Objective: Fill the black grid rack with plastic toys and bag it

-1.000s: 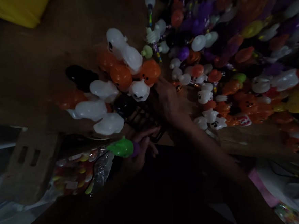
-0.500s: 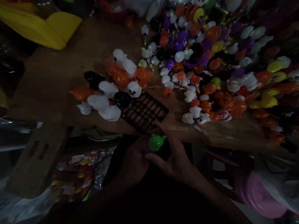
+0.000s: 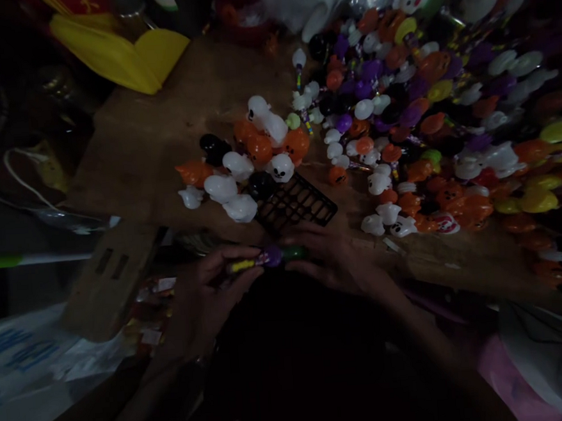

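A slim toy stick (image 3: 271,257) lies level between my two hands, in front of the table's near edge. It has a yellow end, a patterned purple middle and a dark green head. My left hand (image 3: 210,292) pinches the yellow end. On the other side, my right hand (image 3: 335,255) has its fingers closed round the green head. Just beyond my hands is a black plastic grid rack (image 3: 304,202). Several rounded toy heads, among them a white skull head (image 3: 282,168) and a black head (image 3: 261,185), cluster over its far left part.
A large heap of orange, white, purple and black toys (image 3: 422,168) covers the right of the wooden table (image 3: 127,144). A yellow container (image 3: 130,60) stands at the back left. Below left is a slotted wooden board (image 3: 107,280); something pink (image 3: 509,374) is low right.
The toy stick has turned from pointing up, green head on top, to lying level. My left hand has moved left along it. The whole view has shifted, so the table things appear further right.
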The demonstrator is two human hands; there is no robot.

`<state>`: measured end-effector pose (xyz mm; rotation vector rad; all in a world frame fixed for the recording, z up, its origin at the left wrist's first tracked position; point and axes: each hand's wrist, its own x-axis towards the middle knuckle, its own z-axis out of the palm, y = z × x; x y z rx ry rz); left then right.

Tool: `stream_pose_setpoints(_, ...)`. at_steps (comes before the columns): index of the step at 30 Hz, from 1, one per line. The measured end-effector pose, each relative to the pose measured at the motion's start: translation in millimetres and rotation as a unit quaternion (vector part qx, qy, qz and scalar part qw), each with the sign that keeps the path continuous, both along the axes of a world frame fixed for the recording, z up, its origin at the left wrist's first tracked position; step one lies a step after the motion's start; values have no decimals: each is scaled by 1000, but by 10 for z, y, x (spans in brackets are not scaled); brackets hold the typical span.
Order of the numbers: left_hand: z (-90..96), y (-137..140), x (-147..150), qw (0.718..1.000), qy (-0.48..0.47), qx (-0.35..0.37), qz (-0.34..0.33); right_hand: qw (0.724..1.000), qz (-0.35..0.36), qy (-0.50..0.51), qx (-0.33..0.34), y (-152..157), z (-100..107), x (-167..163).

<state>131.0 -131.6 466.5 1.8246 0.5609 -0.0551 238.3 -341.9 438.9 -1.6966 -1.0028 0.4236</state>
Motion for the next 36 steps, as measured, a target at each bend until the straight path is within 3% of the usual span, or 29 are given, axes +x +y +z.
stream_pose_setpoints(3, -46, -75, 47, 997, -61, -26, 24, 999, -25, -38, -10, 71, 2, -14)
stream_pose_setpoints(7, -120, -187, 92, 990, -131, 4, 48, 992, -71, -93, -39, 116, -51, -107)
stream_pose_setpoints(13, 20, -193, 194, 979, -132, -82, 130, 988, -142, -66, -14, -40, -29, -199)
stream_pose_setpoints(16, 42, -215, 202, 980, -119, -56, 151, 985, -161, -56, -10, -126, 26, -231)
stream_pose_setpoints(18, -5, -262, 163, 981, -139, 7, 136, 982, -155, -110, -17, -107, 27, -263)
stream_pose_setpoints(22, -149, -366, 68, 975, -180, 123, 36, 971, -149, -178, -53, 65, -92, -334)
stream_pose_setpoints(26, -173, -391, 84, 967, -189, 174, 8, 980, -154, -126, 17, 194, -227, -333)
stream_pose_setpoints(29, -112, -369, 93, 960, -203, 190, -42, 983, -133, -124, 36, 175, -203, -289)
stream_pose_setpoints(31, -71, -355, 57, 957, -193, 206, -59, 972, -179, -150, 28, 95, -128, -286)
stream_pose_setpoints(32, -60, -352, 33, 959, -186, 211, -35, 960, -228, -163, 25, 38, -84, -302)
stream_pose_setpoints(34, -64, -353, -11, 971, -175, 153, 56, 929, -328, -167, 18, -88, -7, -365)
stream_pose_setpoints(36, -109, -370, -25, 978, -162, -19, 128, 937, -332, -107, -5, -186, 36, -450)
